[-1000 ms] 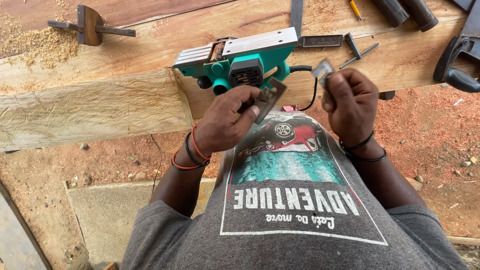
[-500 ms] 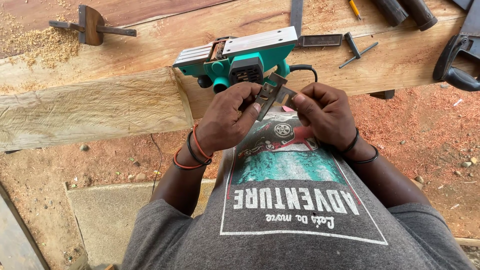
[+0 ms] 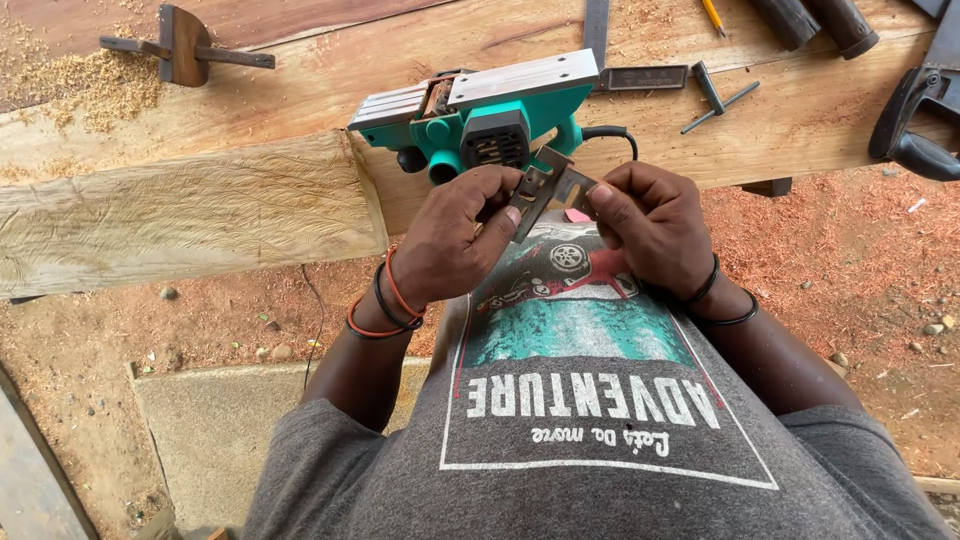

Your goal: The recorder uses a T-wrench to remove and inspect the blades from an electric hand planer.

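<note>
At centre frame, just below the green electric planer (image 3: 480, 125) lying upturned on the table (image 3: 800, 110), your left hand (image 3: 455, 235) and right hand (image 3: 650, 225) both pinched a thin metal blade plate (image 3: 535, 195). Probably light, stiff, sharp-edged; best held by its flat faces.

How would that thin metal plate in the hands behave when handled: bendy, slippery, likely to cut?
The metal plate looks flat and straight between the left hand and right hand, so probably stiff, not floppy. It seems thin, so likely light. Its bare, smooth-looking surface and narrow edges suggest it could slip or nick the fingers; both hands pinch it.
</note>
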